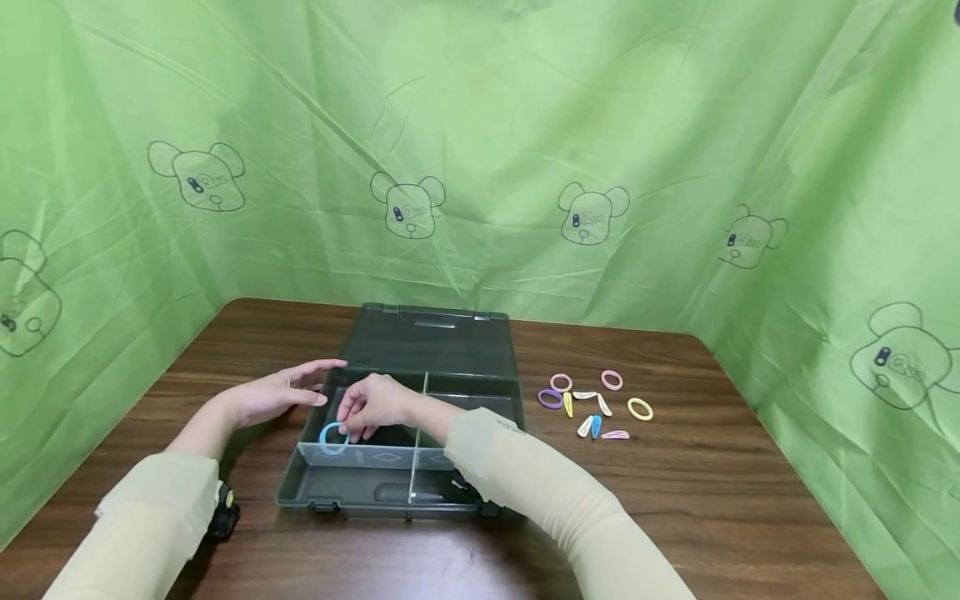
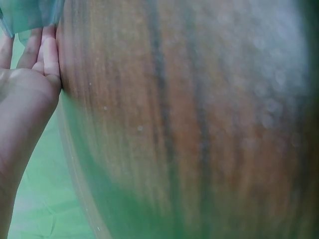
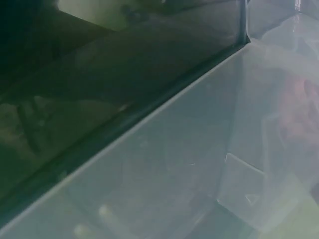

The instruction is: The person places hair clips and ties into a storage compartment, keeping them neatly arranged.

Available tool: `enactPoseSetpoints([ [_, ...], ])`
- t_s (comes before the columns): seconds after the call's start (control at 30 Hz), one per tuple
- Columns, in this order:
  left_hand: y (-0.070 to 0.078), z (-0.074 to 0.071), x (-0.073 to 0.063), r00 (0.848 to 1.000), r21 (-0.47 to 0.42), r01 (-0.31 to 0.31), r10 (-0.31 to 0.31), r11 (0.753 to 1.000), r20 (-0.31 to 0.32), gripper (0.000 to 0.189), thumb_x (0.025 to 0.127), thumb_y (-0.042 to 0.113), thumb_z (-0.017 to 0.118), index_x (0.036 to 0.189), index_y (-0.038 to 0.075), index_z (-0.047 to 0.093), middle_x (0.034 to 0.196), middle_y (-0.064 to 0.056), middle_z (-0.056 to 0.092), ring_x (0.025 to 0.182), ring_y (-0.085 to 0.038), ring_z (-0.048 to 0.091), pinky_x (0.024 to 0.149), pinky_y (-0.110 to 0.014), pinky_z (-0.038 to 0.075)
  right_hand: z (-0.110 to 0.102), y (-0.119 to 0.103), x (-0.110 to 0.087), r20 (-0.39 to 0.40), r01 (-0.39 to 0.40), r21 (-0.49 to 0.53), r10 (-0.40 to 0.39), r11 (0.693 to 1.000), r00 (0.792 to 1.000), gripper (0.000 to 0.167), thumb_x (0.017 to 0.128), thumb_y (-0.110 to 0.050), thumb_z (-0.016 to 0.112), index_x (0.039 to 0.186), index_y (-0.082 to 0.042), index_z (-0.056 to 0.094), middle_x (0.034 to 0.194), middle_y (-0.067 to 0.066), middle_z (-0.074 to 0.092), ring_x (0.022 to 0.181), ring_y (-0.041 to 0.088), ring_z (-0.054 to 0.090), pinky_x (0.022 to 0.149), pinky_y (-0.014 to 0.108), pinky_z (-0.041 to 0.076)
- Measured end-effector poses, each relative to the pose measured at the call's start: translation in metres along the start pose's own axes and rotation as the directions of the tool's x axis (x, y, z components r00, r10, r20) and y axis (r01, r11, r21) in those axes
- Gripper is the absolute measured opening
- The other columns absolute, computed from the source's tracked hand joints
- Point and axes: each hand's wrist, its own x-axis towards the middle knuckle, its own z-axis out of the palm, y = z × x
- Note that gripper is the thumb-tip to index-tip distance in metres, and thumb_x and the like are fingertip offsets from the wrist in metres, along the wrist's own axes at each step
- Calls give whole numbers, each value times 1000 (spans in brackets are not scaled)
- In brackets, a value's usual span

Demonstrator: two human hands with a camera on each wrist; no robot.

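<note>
A dark translucent divided storage box (image 1: 345,492) stands on the wooden table with its lid (image 1: 435,337) laid back. My right hand (image 1: 378,404) is over the left back compartment and pinches a light blue hair tie (image 1: 324,439). The ring hangs at the clear divider (image 1: 375,457) between the back and front left compartments. Against the box's left side rests my left hand (image 1: 288,390), its fingers extended toward the back corner. In the left wrist view, the left hand's fingers (image 2: 32,50) reach up to the box's translucent wall. The right wrist view holds only box walls and dividers.
To the right of the box lie a purple hair tie (image 1: 550,399), two pink hair ties (image 1: 611,380) and a yellow hair tie (image 1: 640,408). Several snap hair clips (image 1: 596,427) lie among them. Green cloth (image 1: 480,125) surrounds the table's back and sides.
</note>
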Motion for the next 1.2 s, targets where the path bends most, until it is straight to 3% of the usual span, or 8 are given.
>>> enactPoseSetpoints([
  [0.3, 2, 0, 2, 1000, -2, -19, 19, 1000, 23, 64, 94, 10, 54, 149, 20, 24, 148, -17, 28, 134, -33, 25, 105, -51, 21, 0, -1, 0, 32, 9, -79, -7, 997, 999, 5, 83, -4, 70, 87, -3, 67, 74, 5, 70, 63, 16, 68, 59, 30, 55],
  [0.43, 1, -1, 4, 1000, 2, -14, 14, 1000, 27, 64, 94, 10, 54, 149, 20, 24, 146, -17, 31, 132, -31, 29, 103, -48, 23, -7, -3, -3, 82, 63, -145, -52, 987, 995, 10, 84, -9, 70, 94, -5, 68, 74, -2, 68, 67, 16, 67, 60, 29, 55],
  [0.6, 1, -1, 4, 1000, -23, 9, -8, 1000, 28, 65, 94, 10, 54, 149, 21, 23, 150, -18, 22, 137, -35, 19, 106, -56, 17, -22, -6, -7, 137, 143, -179, -119, 973, 983, 15, 83, -14, 72, 97, -9, 67, 79, -5, 67, 73, 22, 65, 62, 31, 54],
  [0.77, 3, 0, 0, 999, -19, 25, -24, 1000, 23, 66, 93, 13, 55, 150, 21, 21, 155, -17, 6, 140, -38, 2, 106, -65, 6, -35, -13, -14, 185, 185, -194, -149, 963, 971, 19, 84, -15, 72, 101, -9, 67, 84, -4, 68, 74, 17, 64, 67, 35, 54],
  [0.87, 3, 1, -1, 999, -14, 27, -27, 1000, 23, 67, 94, 14, 55, 150, 20, 20, 155, -17, 7, 140, -38, 3, 106, -65, 7, -41, -20, -21, 210, 200, -203, -157, 959, 965, 21, 85, -16, 71, 103, -7, 66, 85, -4, 68, 73, 12, 63, 68, 35, 54],
  [1.07, 1, 0, 0, 999, -10, 20, -20, 1000, 30, 67, 94, 12, 55, 150, 18, 19, 150, -19, 23, 136, -36, 20, 106, -57, 16, -53, -38, -39, 221, 241, -206, -195, 948, 956, 20, 84, -16, 72, 102, -9, 67, 84, -4, 67, 75, 11, 63, 65, 28, 52],
  [1.2, 3, 0, 2, 999, -8, 26, -26, 1000, 33, 66, 94, 13, 54, 150, 19, 19, 153, -17, 15, 138, -37, 12, 106, -60, 14, -65, -48, -53, 216, 299, -223, -252, 928, 943, 17, 84, -16, 72, 100, -11, 67, 87, -4, 68, 81, 6, 63, 74, 21, 50],
])
